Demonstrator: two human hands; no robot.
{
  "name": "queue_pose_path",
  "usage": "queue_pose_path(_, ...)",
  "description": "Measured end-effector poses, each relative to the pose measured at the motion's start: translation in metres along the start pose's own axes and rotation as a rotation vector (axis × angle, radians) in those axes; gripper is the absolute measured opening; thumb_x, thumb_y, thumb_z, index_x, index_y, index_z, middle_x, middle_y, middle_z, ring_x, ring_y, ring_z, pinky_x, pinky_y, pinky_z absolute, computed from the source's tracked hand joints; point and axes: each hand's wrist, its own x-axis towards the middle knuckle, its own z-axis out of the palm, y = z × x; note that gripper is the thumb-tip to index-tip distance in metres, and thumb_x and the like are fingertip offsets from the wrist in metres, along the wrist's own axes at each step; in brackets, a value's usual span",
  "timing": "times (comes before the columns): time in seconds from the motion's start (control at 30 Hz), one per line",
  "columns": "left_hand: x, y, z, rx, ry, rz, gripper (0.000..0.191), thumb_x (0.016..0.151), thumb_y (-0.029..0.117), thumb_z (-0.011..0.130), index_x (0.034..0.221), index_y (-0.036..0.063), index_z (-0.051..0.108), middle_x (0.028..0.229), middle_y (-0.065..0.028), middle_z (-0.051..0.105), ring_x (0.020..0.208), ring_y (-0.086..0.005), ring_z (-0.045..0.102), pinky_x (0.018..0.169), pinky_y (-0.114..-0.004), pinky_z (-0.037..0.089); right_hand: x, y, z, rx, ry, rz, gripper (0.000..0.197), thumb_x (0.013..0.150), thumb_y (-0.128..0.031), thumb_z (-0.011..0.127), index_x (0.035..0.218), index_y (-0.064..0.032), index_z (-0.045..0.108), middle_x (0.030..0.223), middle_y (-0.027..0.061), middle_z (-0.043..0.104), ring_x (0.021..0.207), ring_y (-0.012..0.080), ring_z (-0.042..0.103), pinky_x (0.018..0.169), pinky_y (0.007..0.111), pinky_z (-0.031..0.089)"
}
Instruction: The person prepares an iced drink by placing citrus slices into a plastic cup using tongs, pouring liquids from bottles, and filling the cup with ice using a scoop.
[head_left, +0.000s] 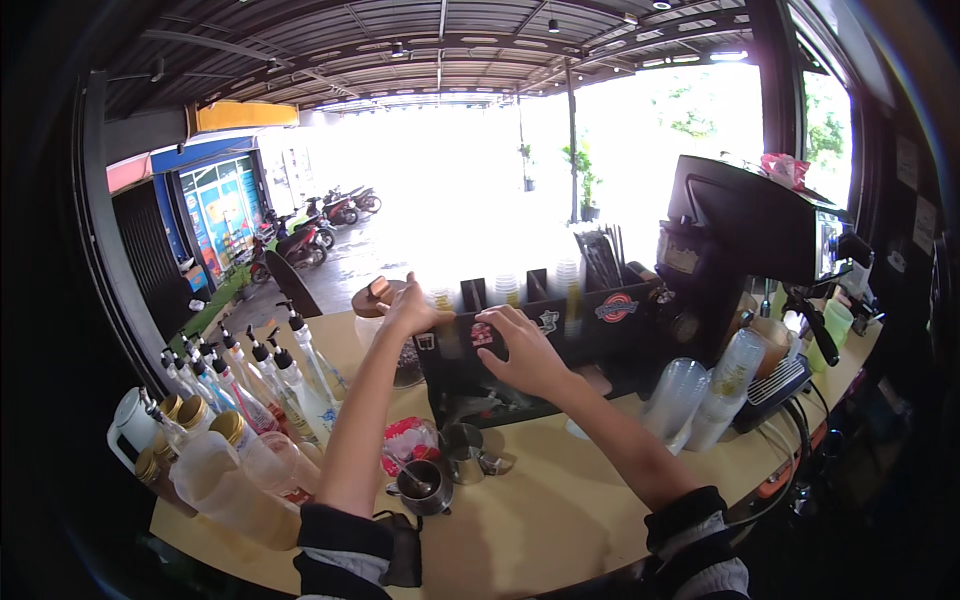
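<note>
My left hand (412, 309) is stretched over the left end of a black cup organizer (495, 390). Its fingers are spread beside the wooden lid (375, 296) of a glass jar (409, 367) with dark beans; whether it touches the lid is hard to tell. In front of the organizer's stickered face, my right hand (525, 356) has thumb and fingers apart and holds nothing. Stacks of clear plastic cups (506, 289) rise from the organizer, blurred. Below my hands sit a steel pitcher (463, 454) and a metal cup (424, 487) with a spoon in it.
Pump syrup bottles (300, 337) and a plastic jug (225, 480) crowd the left. An espresso machine (750, 217) stands at right, with upturned cup stacks (679, 397) before it. A red and white packet (411, 442) lies beside the pitcher. Motorcycles (300, 240) are parked outside.
</note>
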Motion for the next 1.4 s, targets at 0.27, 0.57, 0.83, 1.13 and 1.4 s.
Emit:
queue_pose_path(0.27,-0.113,0.081,0.013,-0.128,0.569,0.358,0.086,0.077,0.027,0.068,0.142,0.0028,0.017,0.138,-0.0199,0.035,0.134,-0.0323,0.026,0.107,-0.058,0.019,-0.089,-0.028,-0.062,0.153,0.122,-0.068,0.026,0.074,-0.003,0.067,0.098,-0.0032,0.057,0.1,0.0123,0.057,0.098,0.0296,0.056,0.083,0.037,0.046)
queue_pose_path(0.57,-0.218,0.144,0.155,-0.618,-0.135,0.595,0.096,0.069,0.029,0.08,0.141,0.0028,0.023,0.14,-0.0192,0.032,0.129,-0.0313,0.035,0.107,-0.041,0.03,-0.242,0.025,-0.145,0.07,0.656,0.308,0.055,0.068,-0.006,0.074,0.115,-0.0016,0.046,0.115,0.0118,0.047,0.099,0.0206,0.049,0.078,0.032,0.041)
queue_pose_path(0.83,-0.234,0.195,0.22,-0.944,-0.221,0.456,0.117,0.058,0.036,0.086,0.141,-0.0028,0.014,0.136,-0.0204,0.039,0.125,-0.0294,0.042,0.103,-0.039,0.035,-0.243,0.049,-0.153,0.298,0.056,0.456,0.115,0.056,-0.025,0.085,0.141,-0.004,0.012,0.132,0.0216,0.038,0.123,0.0323,0.04,0.103,0.042,0.033)
queue_pose_path(1.13,-0.233,0.195,0.229,-0.98,-0.198,0.311,0.091,0.059,0.027,0.086,0.132,0.0066,0.036,0.124,-0.0119,0.05,0.117,-0.0242,0.048,0.098,-0.039,0.04,-0.236,0.061,-0.148,0.378,0.048,0.484,0.103,0.056,-0.024,0.084,0.135,0.0005,0.022,0.127,0.0209,0.043,0.122,0.0293,0.043,0.102,0.039,0.036)
queue_pose_path(1.4,-0.235,0.2,0.226,-0.958,-0.199,0.324,0.09,0.06,0.028,0.086,0.131,0.0063,0.035,0.122,-0.0121,0.052,0.117,-0.0244,0.048,0.095,-0.04,0.042,-0.225,0.058,-0.147,0.285,0.234,0.413,0.096,0.054,-0.025,0.083,0.128,0.0012,0.029,0.121,0.0187,0.046,0.115,0.028,0.048,0.096,0.04,0.04)
